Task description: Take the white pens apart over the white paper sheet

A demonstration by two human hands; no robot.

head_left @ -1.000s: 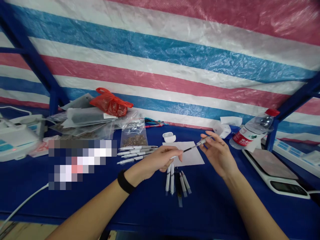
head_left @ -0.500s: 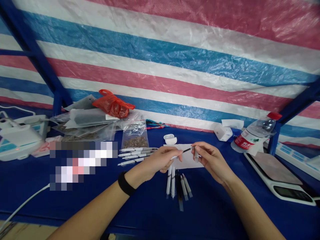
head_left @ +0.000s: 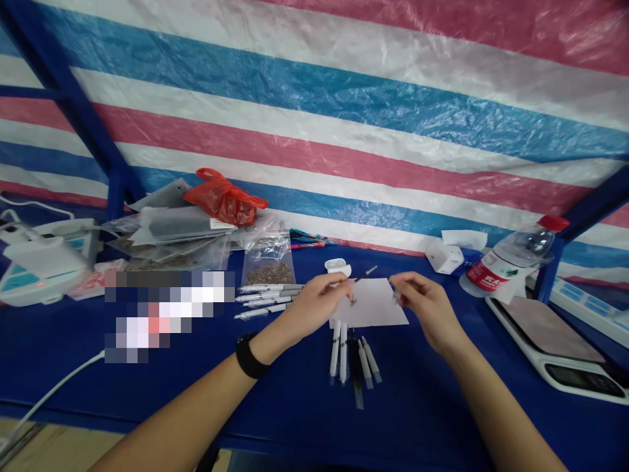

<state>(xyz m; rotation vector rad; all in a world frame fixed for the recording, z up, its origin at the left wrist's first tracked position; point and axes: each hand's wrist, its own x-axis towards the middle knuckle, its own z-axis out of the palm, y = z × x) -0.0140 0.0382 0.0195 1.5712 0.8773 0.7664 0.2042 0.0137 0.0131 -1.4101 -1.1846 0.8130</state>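
My left hand (head_left: 317, 303) is closed on a pen whose thin dark refill (head_left: 365, 273) pokes up and to the right from the fingers. A small spring seems to hang just below that hand over the white paper sheet (head_left: 381, 313). My right hand (head_left: 423, 303) hovers over the sheet's right edge, its fingers pinched on a small grey pen tip (head_left: 397, 296) that barely shows. Several loose pen barrels and parts (head_left: 354, 359) lie on the blue table (head_left: 295, 387) just in front of both hands.
A row of assembled pens (head_left: 265, 298) lies left of my left hand, below a clear bag of small parts (head_left: 268, 262). A white earbud case (head_left: 338, 265), a small white box (head_left: 442, 257), a water bottle (head_left: 511, 259), a kitchen scale (head_left: 550, 334) and a red bag (head_left: 223, 200) stand around.
The grey tip has come off the pen and stayed in my right hand. The hands drew apart, and the refill now points up from my left hand.
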